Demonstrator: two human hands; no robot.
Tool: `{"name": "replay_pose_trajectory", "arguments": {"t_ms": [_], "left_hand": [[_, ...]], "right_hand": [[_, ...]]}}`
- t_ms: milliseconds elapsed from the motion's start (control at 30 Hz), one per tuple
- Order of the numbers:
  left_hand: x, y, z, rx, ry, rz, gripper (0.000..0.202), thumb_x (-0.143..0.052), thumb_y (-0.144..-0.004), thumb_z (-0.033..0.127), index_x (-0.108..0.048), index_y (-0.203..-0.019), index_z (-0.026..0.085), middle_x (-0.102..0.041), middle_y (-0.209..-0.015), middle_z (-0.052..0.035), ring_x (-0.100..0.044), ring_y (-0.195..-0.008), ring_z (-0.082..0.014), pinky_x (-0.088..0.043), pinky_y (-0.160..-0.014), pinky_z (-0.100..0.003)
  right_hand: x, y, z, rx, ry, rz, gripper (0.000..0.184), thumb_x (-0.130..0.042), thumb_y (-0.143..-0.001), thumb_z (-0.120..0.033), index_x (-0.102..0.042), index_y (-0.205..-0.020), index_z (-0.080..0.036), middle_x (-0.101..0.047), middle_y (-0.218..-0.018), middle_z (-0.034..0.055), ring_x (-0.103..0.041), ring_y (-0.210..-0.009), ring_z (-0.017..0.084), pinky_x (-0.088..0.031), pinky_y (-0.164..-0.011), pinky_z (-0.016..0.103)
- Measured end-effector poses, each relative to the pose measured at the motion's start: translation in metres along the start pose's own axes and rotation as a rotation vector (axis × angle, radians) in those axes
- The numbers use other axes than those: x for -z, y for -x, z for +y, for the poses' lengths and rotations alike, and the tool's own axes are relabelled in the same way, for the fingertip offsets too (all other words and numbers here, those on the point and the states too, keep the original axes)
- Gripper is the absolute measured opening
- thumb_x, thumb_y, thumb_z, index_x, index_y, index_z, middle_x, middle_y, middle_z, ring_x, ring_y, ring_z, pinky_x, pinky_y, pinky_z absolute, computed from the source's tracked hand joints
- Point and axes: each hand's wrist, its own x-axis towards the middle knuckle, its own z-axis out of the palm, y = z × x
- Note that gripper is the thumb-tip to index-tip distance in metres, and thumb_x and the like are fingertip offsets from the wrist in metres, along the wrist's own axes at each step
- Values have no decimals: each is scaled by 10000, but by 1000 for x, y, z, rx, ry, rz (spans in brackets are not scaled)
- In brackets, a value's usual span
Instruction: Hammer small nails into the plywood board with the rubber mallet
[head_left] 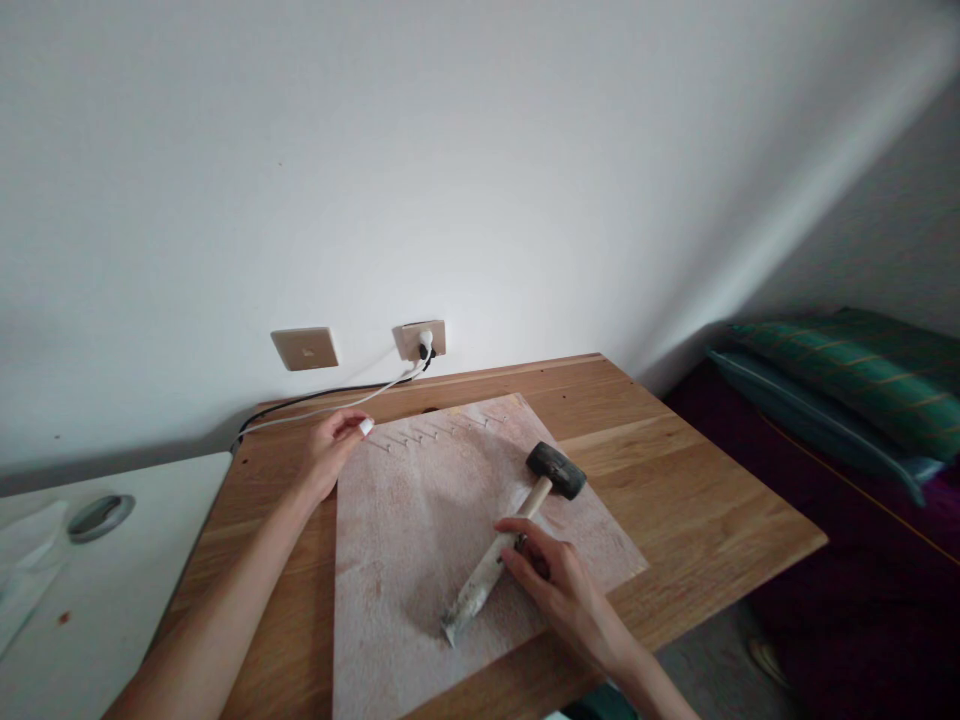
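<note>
My left hand is at the far left corner of a pale, rough-faced board, its fingers pinched on a small white piece whose kind I cannot make out. Several thin nails stand in a row along the board's far edge, right of that hand. Across the board lies a rubber mallet with a black head and a worn, whitish handle. My right hand has its thumb and fingers curled on the middle of the handle. The mallet head points away to the right.
Beneath the board is a wooden tabletop against the wall. A socket with a plug and cables sits behind it. A white desk adjoins on the left. Green cushions rest on a dark purple cover at right.
</note>
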Motion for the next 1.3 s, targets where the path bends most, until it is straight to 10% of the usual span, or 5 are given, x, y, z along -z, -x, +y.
{"name": "replay_pose_trajectory", "arguments": {"t_ms": [1300], "left_hand": [[1, -1, -4, -34, -42, -43, 546, -772, -711, 655, -688, -941, 167, -705, -767, -32, -656, -717, -191, -544, -722, -320]], "right_hand": [[-1, 0, -1, -5, -11, -14, 510, -497, -1038, -576, -670, -1282, -162, -376, -681, -63, -378, -621, 148, -283, -590, 283]]}}
